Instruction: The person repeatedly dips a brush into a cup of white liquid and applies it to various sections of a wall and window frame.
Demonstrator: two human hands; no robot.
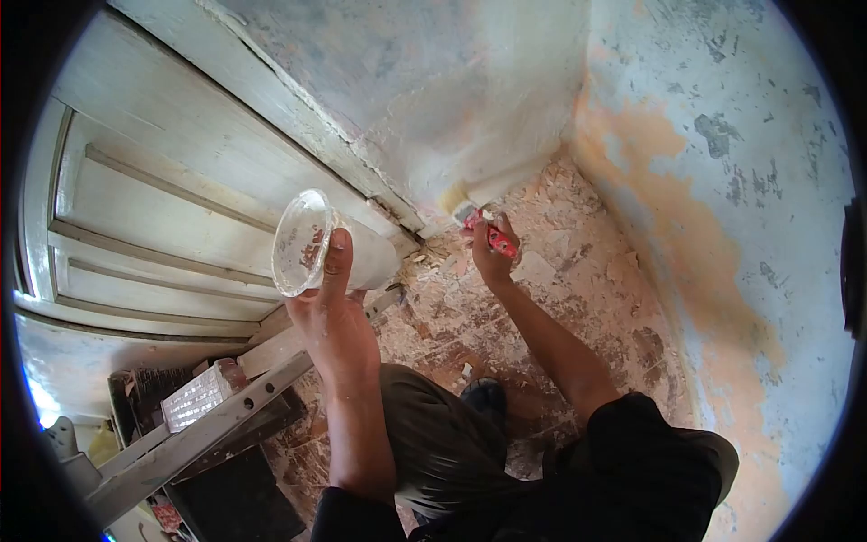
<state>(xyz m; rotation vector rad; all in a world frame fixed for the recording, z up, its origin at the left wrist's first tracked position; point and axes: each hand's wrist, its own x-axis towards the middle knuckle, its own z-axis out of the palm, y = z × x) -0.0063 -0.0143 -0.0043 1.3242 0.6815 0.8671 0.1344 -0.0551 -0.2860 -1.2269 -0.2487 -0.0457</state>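
Note:
My left hand point(336, 312) is closed round a whitish plastic tub point(361, 251), thumb over its rim. The tub is tilted with its mouth to the left, and reddish-brown marks show through its mouth. In my right hand point(490, 257) is a paintbrush point(470, 217), gripped by its red handle. Its pale bristles point up and left, right at the foot of the patchy grey-white wall point(433, 117), just above the debris-strewn floor.
A panelled white door point(172, 190) stands at the left. Paint flakes cover the reddish floor point(578, 298). To the right rises a peeling blue-and-orange wall point(722, 226). A ladder-like rail point(208, 429) and a wrapped block point(199, 397) lie at lower left.

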